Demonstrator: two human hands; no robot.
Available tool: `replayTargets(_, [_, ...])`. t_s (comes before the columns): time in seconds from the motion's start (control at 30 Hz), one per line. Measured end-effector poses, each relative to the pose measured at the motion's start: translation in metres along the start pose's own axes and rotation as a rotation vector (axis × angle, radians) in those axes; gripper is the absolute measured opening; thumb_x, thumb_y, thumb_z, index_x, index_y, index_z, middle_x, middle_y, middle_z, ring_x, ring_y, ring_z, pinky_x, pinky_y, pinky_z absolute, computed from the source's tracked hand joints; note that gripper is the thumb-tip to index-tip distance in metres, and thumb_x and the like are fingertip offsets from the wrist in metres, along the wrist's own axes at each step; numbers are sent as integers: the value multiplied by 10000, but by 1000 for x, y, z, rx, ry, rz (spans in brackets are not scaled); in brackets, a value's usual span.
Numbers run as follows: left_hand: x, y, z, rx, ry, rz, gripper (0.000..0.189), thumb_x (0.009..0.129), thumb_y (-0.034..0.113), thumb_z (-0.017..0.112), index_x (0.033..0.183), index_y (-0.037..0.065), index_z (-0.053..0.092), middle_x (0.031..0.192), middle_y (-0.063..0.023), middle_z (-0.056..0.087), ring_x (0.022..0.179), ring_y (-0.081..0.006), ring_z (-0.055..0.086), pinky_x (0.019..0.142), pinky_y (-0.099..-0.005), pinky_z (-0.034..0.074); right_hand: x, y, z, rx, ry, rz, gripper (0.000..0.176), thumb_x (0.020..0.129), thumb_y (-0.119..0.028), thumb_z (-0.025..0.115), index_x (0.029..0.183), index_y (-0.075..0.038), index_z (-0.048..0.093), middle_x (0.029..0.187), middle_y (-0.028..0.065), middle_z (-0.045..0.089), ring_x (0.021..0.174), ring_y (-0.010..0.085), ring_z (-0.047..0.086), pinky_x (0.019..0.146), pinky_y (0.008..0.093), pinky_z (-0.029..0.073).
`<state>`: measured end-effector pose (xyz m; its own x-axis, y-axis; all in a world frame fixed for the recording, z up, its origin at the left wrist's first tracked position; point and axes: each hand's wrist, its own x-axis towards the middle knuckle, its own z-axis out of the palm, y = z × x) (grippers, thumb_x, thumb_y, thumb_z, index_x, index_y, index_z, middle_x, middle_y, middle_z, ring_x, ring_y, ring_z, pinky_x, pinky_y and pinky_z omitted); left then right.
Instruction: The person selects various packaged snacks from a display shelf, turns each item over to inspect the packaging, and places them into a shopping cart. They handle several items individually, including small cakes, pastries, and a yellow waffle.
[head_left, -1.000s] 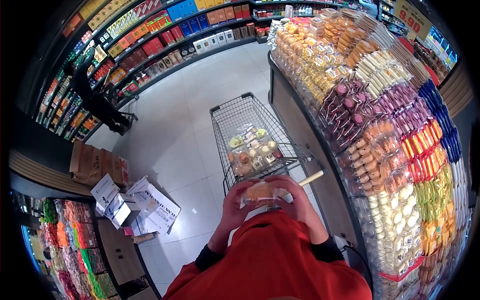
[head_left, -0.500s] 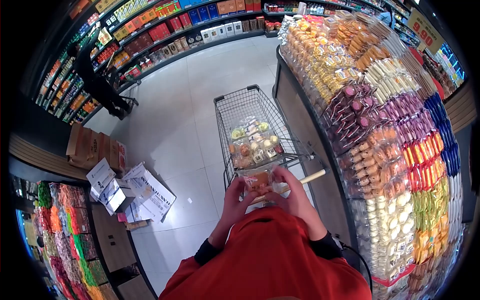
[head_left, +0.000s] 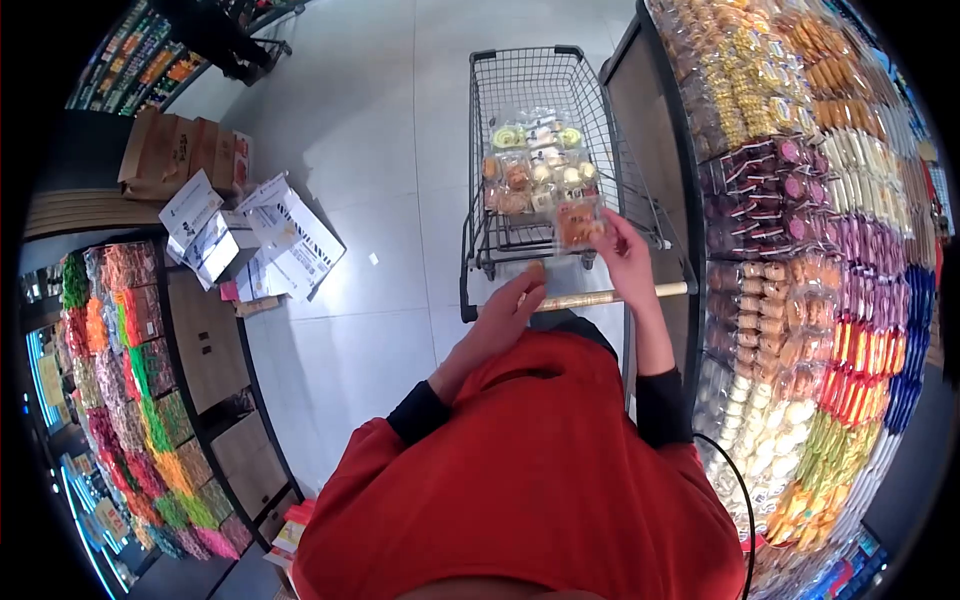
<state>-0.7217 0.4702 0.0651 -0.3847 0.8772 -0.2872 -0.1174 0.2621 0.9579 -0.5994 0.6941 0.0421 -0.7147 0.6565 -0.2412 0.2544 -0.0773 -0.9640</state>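
Observation:
A clear plastic packet of brown pastry (head_left: pixel 577 224) hangs from my right hand (head_left: pixel 626 255), pinched near its right edge. It is held above the rear part of a wire shopping cart (head_left: pixel 482 90). My left hand (head_left: pixel 506 308) is just left of the cart's pale handle (head_left: pixel 630 296), fingers bent and drawn together. A small orange-brown spot shows at its fingertips, too small to make out. Several clear packs of pastries and buns (head_left: pixel 540 168) lie inside the cart, beyond the held packet.
A tall display of wrapped snacks (head_left: pixel 770 200) runs along the right, close beside the cart. At left are cardboard boxes (head_left: pixel 180 155), flattened white cartons (head_left: pixel 290 235) and a shelf of colourful packets (head_left: pixel 130 400). A person in dark clothes (head_left: pixel 215 40) stands at the far left.
My left hand has let go of the pastry packet and moved down and left. My right hand has carried the packet up and right. The view has tilted downward.

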Motion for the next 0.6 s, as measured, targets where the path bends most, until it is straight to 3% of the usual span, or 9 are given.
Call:
replayTargets(0.07, [9,-38,0,541,70,87,333,1042,284,519,1192,6,625,1031,-167,687,986,-300,658,894,-380,504,35,24,3,-8,50,-41,507,900,-61,721,1378,-16,558,1014,26,649,886,95,580,836,250,490])
replayTargets(0.1, [12,-53,3,634,114,89,292,995,290,573,1051,19,667,998,-174,685,929,-342,657,820,-423,522,56,37,6,-13,112,-102,462,895,-83,732,1328,-7,590,1021,48,678,906,117,618,833,272,511])
replayTargets(0.13, [15,-68,3,633,117,75,292,995,290,573,1051,19,667,998,-174,685,929,-342,657,820,-423,522,80,56,9,-10,102,-91,462,895,-83,732,1328,-7,590,1021,48,678,906,117,618,833,272,511])
replayTargets(0.2, [15,-93,6,1044,-16,-153,249,964,298,610,939,56,668,893,-128,675,828,-327,663,730,-454,527,124,103,17,-203,160,-54,443,858,-181,787,1233,-6,629,1038,119,713,967,195,677,845,327,537])
replayTargets(0.23, [13,-93,12,1051,116,15,227,930,289,634,818,91,639,788,-90,639,714,-303,650,635,-460,517,144,121,25,-196,147,-34,443,858,-181,787,1233,-6,629,1038,119,713,967,195,677,845,327,537])
replayTargets(0.3, [13,-99,13,1059,119,8,279,938,337,624,805,92,636,790,-88,640,704,-295,658,617,-450,520,182,150,48,-373,97,-4,510,796,-275,838,1182,-4,643,1057,175,716,1000,267,694,872,359,538])
replayTargets(0.4, [14,-101,16,1084,138,-9,300,921,376,637,783,109,627,776,-71,628,684,-258,657,578,-425,514,225,185,87,-467,6,157,511,767,-294,845,1140,-1,656,1119,226,696,1045,337,683,906,388,533])
replayTargets(0.53, [11,-96,16,1131,206,46,251,867,331,676,734,141,579,718,-39,565,630,-229,610,551,-399,486,259,257,142,-477,-42,184,443,758,-228,821,1107,0,669,1087,221,697,1020,380,673,897,419,535])
replayTargets(0.6, [17,-91,14,1139,218,45,257,849,309,684,699,157,541,693,-28,533,602,-208,584,533,-374,463,275,277,161,-622,-107,57,482,722,-216,826,1139,-35,666,1035,158,696,1004,341,671,894,422,532])
